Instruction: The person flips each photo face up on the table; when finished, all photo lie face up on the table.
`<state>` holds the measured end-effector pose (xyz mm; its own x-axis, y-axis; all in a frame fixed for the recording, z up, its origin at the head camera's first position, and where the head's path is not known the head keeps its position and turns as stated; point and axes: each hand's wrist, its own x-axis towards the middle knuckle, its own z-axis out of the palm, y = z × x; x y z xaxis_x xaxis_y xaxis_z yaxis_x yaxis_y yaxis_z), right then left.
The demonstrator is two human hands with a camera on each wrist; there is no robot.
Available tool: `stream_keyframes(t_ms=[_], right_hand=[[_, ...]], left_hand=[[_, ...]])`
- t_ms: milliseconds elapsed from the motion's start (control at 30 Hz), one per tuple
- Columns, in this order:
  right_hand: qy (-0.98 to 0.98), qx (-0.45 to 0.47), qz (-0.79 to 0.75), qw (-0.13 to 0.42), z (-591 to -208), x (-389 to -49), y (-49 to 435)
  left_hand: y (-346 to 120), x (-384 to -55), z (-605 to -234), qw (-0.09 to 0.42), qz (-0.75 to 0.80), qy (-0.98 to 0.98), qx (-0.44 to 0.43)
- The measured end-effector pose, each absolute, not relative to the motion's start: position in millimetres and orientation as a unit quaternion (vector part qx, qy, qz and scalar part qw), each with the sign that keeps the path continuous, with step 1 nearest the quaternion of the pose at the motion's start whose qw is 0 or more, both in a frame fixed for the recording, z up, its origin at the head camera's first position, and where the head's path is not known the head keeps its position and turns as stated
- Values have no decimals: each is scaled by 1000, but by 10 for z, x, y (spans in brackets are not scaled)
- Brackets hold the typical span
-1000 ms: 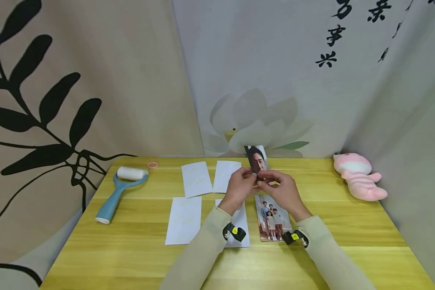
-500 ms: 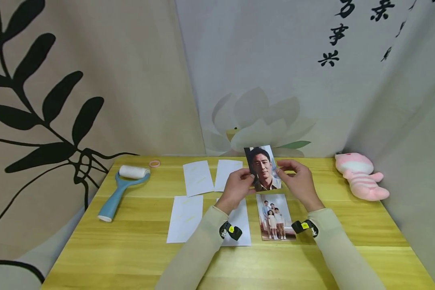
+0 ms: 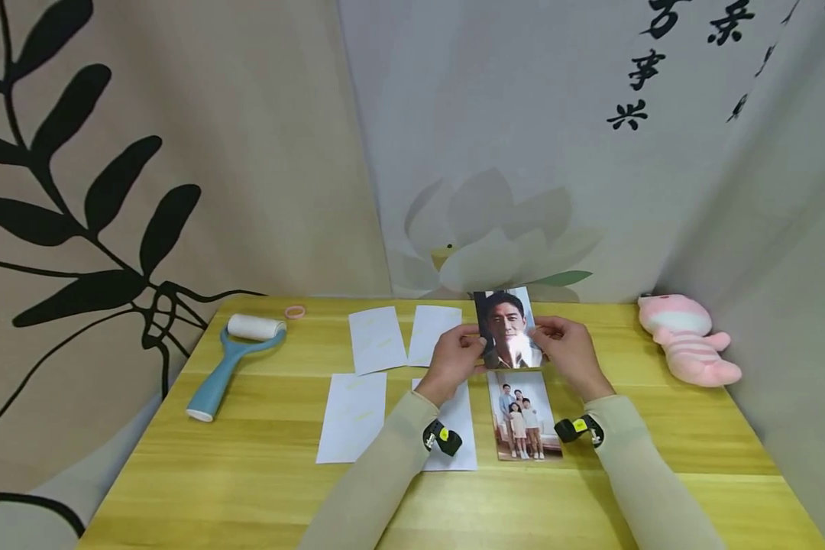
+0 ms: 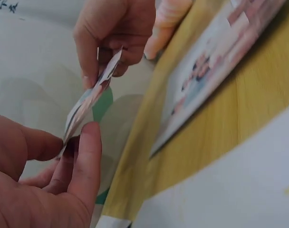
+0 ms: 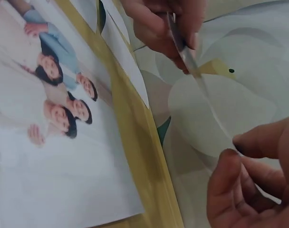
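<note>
A portrait photo (image 3: pixel 505 325) is held up above the far part of the table, its picture side toward the head camera. My left hand (image 3: pixel 451 359) pinches its left edge between thumb and fingers. The opposite edge is pinched by my right hand (image 3: pixel 572 353). Both wrist views show the photo (image 4: pixel 90 97) nearly edge-on, off the table. Just below it, a family photo (image 3: pixel 525 420) lies face up on the wood. Left of that is a white sheet (image 3: pixel 462 428), partly covered by my left arm.
More white sheets (image 3: pixel 352 416) lie left of my left hand, two of them farther back. At the table's left stands out a blue-handled lint roller (image 3: pixel 227 363), with a small pink ring (image 3: pixel 294 312) behind it. A pink plush toy (image 3: pixel 687 340) lies at the right edge.
My right hand has moved right, from beside my left hand to the photo's right edge. The photo has turned to face the head camera, then come down slightly.
</note>
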<state>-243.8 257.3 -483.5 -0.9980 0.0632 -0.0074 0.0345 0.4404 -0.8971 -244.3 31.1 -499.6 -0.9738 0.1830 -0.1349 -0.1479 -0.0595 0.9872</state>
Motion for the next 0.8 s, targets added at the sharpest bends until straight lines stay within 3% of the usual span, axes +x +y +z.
stream_keyframes(t_ms=[333, 800], right_hand=[[-840, -69, 539, -2, -4945, -2553, 2601], [-871, -60, 487, -3, -5116, -2631, 2649]], left_hand=[[320, -2483, -5032, 141, 723, 676, -4], [357, -2564, -5079, 157, 677, 719, 5]])
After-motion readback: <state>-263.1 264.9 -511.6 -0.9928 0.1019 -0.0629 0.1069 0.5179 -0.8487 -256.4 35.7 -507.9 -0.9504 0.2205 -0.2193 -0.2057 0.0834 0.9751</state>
